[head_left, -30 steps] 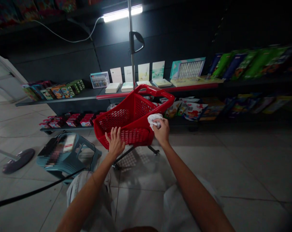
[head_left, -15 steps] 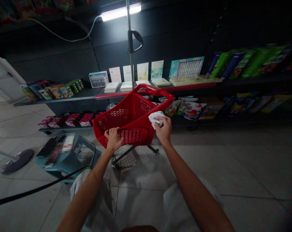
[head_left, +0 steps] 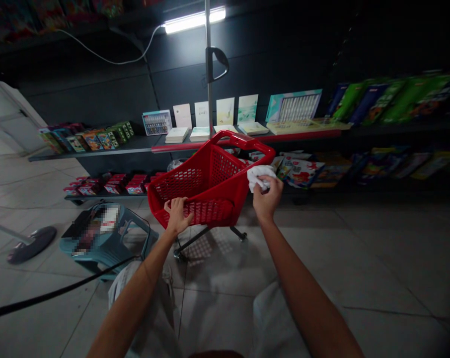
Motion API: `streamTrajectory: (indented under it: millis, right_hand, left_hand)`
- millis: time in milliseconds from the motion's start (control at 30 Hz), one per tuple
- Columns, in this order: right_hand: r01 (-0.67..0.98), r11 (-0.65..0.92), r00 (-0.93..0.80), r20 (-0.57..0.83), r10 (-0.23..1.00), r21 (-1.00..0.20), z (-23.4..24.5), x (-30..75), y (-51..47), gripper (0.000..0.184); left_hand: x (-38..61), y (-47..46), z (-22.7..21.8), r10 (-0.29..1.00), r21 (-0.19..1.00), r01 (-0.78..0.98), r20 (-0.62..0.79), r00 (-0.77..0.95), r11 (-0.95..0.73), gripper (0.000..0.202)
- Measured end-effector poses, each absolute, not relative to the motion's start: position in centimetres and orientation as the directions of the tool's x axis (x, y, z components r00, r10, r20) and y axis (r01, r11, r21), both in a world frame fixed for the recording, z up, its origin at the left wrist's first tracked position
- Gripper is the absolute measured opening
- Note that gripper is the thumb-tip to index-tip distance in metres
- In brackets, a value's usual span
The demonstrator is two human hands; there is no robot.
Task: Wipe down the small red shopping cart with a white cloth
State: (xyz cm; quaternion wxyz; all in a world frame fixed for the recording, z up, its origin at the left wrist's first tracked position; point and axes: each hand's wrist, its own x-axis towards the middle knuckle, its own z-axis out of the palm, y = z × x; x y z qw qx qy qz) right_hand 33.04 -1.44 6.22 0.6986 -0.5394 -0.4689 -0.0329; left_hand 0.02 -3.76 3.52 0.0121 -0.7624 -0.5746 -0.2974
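A red plastic shopping cart (head_left: 225,196) with perforated walls stands on the tiled floor in front of me. My left hand (head_left: 178,216) grips the top rim of its near side, fingers hooked over the edge and thumb outside. At the cart's right end, just below the handle (head_left: 243,141), my right hand (head_left: 267,199) pinches a crumpled white cloth (head_left: 260,176). The cloth lies at the cart's upper right edge; whether it presses on the plastic I cannot tell.
Behind the cart, a dark shelf (head_left: 131,149) carries notebooks (head_left: 225,112), marker sets (head_left: 295,107) and snack bags (head_left: 303,171). A blue-grey stool (head_left: 109,243) with blurred items stands left, a black cable (head_left: 61,293) running past it. A metal pole (head_left: 209,89) rises behind the cart.
My right hand has moved right with the white cloth, away from the cart's side panel toward its handle end. My left hand keeps its place on the rim. The view has shifted slightly.
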Motion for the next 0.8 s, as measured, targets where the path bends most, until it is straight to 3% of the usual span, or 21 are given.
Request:
streamTrajectory:
  millis: [200, 367, 600, 800]
  right_hand:
    - [0.257, 0.313, 0.792, 0.385, 0.474, -0.914, 2.4, 31.3, 0.0, 0.029]
    - [0.233, 0.306, 0.776, 0.366, 0.514, -0.923, 1.5, 31.0, -0.5, 0.03]
    - [0.062, 0.243, 0.737, 0.209, 0.643, -0.968, 1.1, 32.6, -0.4, 0.033]
    - [-0.292, 0.154, 0.626, -0.067, 0.777, -0.944, 0.3, 31.2, -0.8, 0.029]
  left_hand:
    - [-0.9, -4.0, 3.3, 0.857, 0.332, 0.874, 0.489, 0.162, -0.355, 0.05]
    - [-1.6, -4.0, 3.1, 0.848, 0.319, 0.869, 0.494, 0.189, -0.38, 0.05]
    - [-1.6, -3.4, 3.1, 0.853, 0.31, 0.878, 0.488, 0.182, -0.365, 0.048]
    - [-1.3, -2.9, 3.2, 0.861, 0.327, 0.887, 0.489, 0.138, -0.328, 0.047]
